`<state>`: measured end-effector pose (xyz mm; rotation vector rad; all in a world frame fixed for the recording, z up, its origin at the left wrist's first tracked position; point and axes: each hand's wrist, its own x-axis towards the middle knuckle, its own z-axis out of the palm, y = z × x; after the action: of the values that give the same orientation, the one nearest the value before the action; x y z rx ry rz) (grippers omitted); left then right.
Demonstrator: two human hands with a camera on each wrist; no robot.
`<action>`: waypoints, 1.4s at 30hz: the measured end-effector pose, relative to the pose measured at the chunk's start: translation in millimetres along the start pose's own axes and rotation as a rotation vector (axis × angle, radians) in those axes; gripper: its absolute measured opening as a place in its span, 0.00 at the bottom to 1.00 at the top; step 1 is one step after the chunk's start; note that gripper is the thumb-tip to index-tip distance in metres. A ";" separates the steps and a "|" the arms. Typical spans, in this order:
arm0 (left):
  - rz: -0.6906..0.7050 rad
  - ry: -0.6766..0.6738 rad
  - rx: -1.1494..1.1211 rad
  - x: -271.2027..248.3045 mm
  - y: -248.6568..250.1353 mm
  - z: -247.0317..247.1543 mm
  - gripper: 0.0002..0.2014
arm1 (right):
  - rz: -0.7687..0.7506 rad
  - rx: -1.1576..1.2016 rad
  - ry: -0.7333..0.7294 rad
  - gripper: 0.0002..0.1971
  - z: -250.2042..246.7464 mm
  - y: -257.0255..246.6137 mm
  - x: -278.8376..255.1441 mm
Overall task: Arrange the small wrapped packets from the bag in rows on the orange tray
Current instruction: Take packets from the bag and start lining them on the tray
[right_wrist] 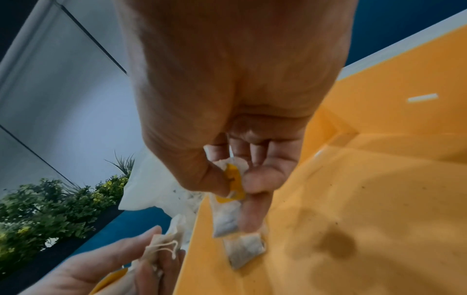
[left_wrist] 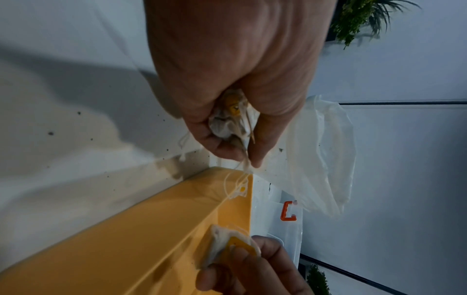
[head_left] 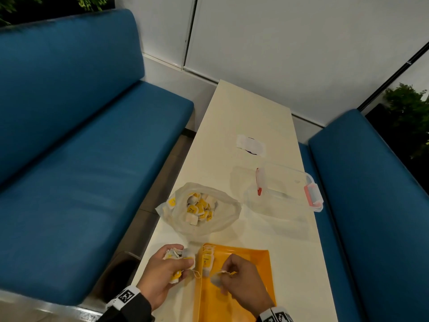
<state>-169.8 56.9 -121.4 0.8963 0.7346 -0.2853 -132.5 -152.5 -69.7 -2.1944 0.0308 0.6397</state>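
Observation:
The orange tray (head_left: 250, 263) lies at the near table edge, with a short row of packets (head_left: 207, 257) along its left rim. My left hand (head_left: 167, 268) hovers just left of the tray, gripping a bunch of packets (head_left: 176, 255) (left_wrist: 231, 117), their strings dangling. My right hand (head_left: 234, 275) is over the tray, pinching one white packet with a yellow tag (right_wrist: 233, 182) (left_wrist: 227, 249) above another packet (right_wrist: 243, 249) lying on the tray floor. The open clear bag (head_left: 199, 208) with several more packets sits behind the tray.
A clear plastic box with red clips (head_left: 285, 187) stands right of the bag. A white wrapper (head_left: 250, 145) lies farther back on the cream table (head_left: 243, 108). Blue bench seats (head_left: 81, 140) flank the table on both sides.

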 end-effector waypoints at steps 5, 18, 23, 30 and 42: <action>0.041 0.033 0.048 1.3 -4.1 -0.5 0.25 | 0.063 -0.055 -0.093 0.08 10.1 10.1 9.1; 0.208 0.116 0.337 5.4 -20.9 15.7 0.27 | 0.077 -0.091 -0.061 0.14 32.4 9.3 33.6; 0.186 0.142 0.386 8.9 -26.9 9.6 0.26 | 0.080 -0.132 0.002 0.14 37.5 15.3 40.2; 0.200 0.128 0.386 7.5 -25.8 14.6 0.25 | 0.181 -0.171 0.094 0.17 43.1 17.6 49.1; 0.149 0.104 0.443 4.3 -15.2 17.5 0.27 | 0.294 -0.121 0.065 0.15 46.8 3.1 58.5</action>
<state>-166.4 34.2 -126.5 1.3880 0.7070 -0.2749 -102.7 -109.2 -123.2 -2.3487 0.3635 0.7482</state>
